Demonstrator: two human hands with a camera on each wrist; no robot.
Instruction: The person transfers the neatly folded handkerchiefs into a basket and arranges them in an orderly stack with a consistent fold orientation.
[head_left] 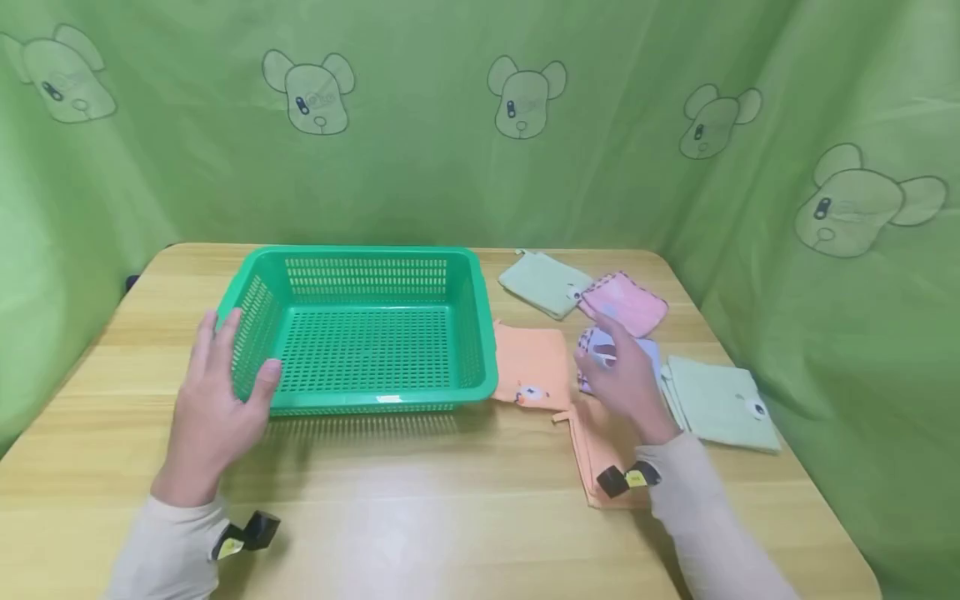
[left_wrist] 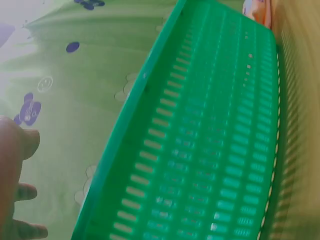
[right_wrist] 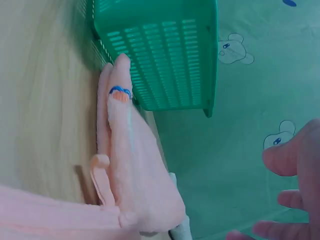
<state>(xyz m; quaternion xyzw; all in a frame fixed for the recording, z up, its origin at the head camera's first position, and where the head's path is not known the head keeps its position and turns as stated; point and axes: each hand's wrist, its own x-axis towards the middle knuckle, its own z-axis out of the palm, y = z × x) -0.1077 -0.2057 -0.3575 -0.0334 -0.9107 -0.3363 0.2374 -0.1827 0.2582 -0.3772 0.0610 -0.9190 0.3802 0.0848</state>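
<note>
Cloths (head_left: pixel 532 360), six, beside one green basket (head_left: pixel 367 350); I see left hand (head_left: pixel 216 408) wide, right hand (head_left: pixel 628 371) loosely parted above them.

Wood-grain table (head_left: pixel 360 517): green basket (head_left: pixel 330 406), cloths (head_left: pixel 532 362) on its right.

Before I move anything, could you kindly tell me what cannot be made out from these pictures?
Head view: the middle of the blue cloth, hidden by the right hand; whether they touch is unclear.
Head view: part of the nearest orange cloth, hidden by the right sleeve.
Left wrist view: most of the left hand, cut off by the left edge.
Left wrist view: part of the basket, cut off by the bottom edge.
</note>
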